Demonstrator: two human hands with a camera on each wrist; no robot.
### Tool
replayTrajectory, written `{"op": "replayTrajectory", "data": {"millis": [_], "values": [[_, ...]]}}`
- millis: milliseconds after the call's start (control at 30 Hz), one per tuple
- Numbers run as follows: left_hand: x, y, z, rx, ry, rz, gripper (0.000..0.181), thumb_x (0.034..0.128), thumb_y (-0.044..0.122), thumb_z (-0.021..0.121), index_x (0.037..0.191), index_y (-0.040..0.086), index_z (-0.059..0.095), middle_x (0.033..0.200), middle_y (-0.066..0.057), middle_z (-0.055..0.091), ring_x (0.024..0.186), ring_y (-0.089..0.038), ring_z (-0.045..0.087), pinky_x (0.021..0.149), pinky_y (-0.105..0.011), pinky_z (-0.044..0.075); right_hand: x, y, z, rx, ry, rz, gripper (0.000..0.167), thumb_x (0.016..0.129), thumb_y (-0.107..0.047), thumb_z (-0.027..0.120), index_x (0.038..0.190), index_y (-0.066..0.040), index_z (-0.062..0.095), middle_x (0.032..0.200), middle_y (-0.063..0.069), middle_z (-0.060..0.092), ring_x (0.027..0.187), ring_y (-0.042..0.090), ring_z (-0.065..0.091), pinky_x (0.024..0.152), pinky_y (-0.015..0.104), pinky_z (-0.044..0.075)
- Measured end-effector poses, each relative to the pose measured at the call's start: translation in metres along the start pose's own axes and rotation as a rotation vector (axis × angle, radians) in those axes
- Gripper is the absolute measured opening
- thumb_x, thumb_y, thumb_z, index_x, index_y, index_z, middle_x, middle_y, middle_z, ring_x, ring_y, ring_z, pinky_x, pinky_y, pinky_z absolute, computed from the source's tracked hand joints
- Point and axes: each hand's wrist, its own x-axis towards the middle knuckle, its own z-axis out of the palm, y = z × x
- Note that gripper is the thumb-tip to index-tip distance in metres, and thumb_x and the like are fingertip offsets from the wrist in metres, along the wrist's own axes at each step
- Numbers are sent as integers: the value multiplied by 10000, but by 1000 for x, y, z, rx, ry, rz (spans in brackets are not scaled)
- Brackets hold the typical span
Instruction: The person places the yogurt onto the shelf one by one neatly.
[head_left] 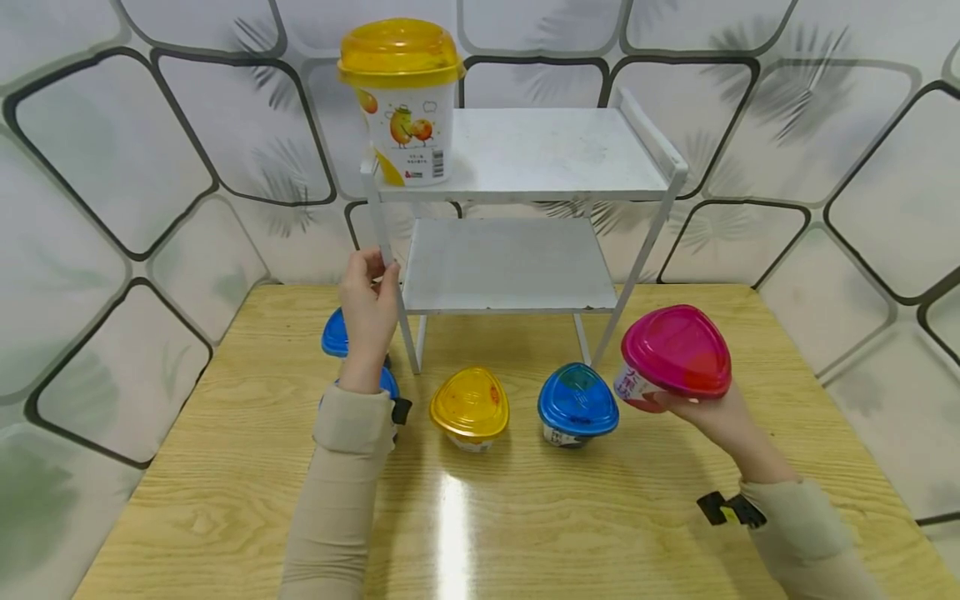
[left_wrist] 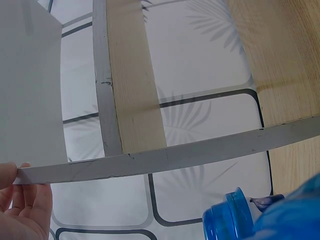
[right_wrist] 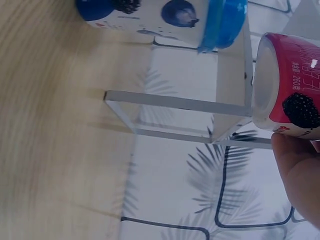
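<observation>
My left hand grips the front left leg of a white two-tier rack, below its top board. In the left wrist view, the thumb and fingers of the left hand pinch that white bar. On the right, my right hand holds a pink-lidded cup above the table, beside the rack. The right wrist view shows the pale base and blackberry print of this pink-lidded cup, with the thumb against its side; most of the other fingers are hidden.
A large yellow-lidded tub stands at the top board's left end. On the wooden table, a yellow-lidded cup and a blue-lidded cup stand before the rack. Two more blue lids, one a far-left lid, are partly behind the left arm.
</observation>
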Motion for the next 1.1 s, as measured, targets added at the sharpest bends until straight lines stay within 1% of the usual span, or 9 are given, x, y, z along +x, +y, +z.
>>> {"op": "replayTrajectory", "data": {"millis": [133, 200, 333, 400, 633, 733, 967, 1033, 1100], "values": [[0, -1, 0, 6, 0, -2, 155, 861, -10, 532, 992, -89, 506, 895, -197, 558, 820, -234, 564, 627, -186, 420, 4, -6, 0, 44, -34, -63, 663, 740, 178, 577, 1310, -76, 352, 1192, -30, 482, 1068, 110, 452, 749, 211, 467], [1, -1, 0, 10, 2, 2, 155, 861, -7, 533, 990, -89, 508, 894, -198, 560, 817, -234, 566, 626, -184, 422, 6, -8, 0, 72, -40, -82, 653, 741, 188, 568, 1301, -79, 367, 1185, -23, 493, 1061, 115, 463, 750, 215, 469], [1, -1, 1, 11, 3, 7, 151, 860, -5, 536, 985, -88, 511, 889, -202, 560, 810, -238, 567, 621, -185, 427, 8, -12, 0, 115, -41, -96, 629, 751, 186, 559, 1290, -87, 387, 1174, -17, 509, 1048, 117, 479, 744, 220, 474], [1, -1, 1, 8, 2, 8, 148, 858, -10, 536, 981, -90, 511, 886, -203, 559, 808, -241, 568, 619, -189, 428, 10, -14, 0, 119, -43, -105, 625, 755, 182, 557, 1291, -92, 389, 1176, -18, 511, 1045, 116, 483, 740, 221, 476], [1, 1, 1, 11, 5, 4, 151, 858, -6, 540, 985, -84, 512, 884, -200, 561, 799, -241, 565, 612, -194, 421, 18, -22, -3, 166, -84, -176, 609, 767, 194, 525, 1305, -43, 368, 1201, 25, 496, 1068, 151, 472, 754, 239, 475], [1, 0, 1, 13, 5, 1, 152, 860, -3, 540, 985, -84, 512, 882, -199, 561, 797, -239, 565, 614, -217, 424, 21, -25, -3, 173, -90, -185, 616, 767, 192, 528, 1311, -43, 361, 1210, 35, 490, 1075, 159, 466, 762, 243, 473], [1, -2, 1, -1, 7, 16, 151, 861, -4, 537, 981, -92, 509, 873, -211, 557, 786, -248, 563, 616, -347, 442, 27, -31, -3, 190, -100, -200, 639, 760, 201, 527, 1320, -45, 342, 1226, 60, 473, 1087, 179, 456, 750, 255, 480], [1, -1, 1, -2, 6, 21, 152, 862, -3, 537, 981, -94, 509, 873, -216, 555, 783, -252, 563, 613, -352, 443, 29, -33, -3, 197, -96, -197, 631, 765, 191, 530, 1319, -50, 346, 1224, 63, 471, 1088, 181, 454, 750, 256, 480], [1, -1, 1, -1, 8, 25, 152, 861, -3, 538, 979, -94, 509, 873, -217, 555, 781, -249, 563, 609, -326, 443, 30, -34, -3, 208, -95, -194, 615, 772, 182, 528, 1315, -47, 352, 1220, 67, 475, 1087, 184, 455, 754, 257, 479]]}}
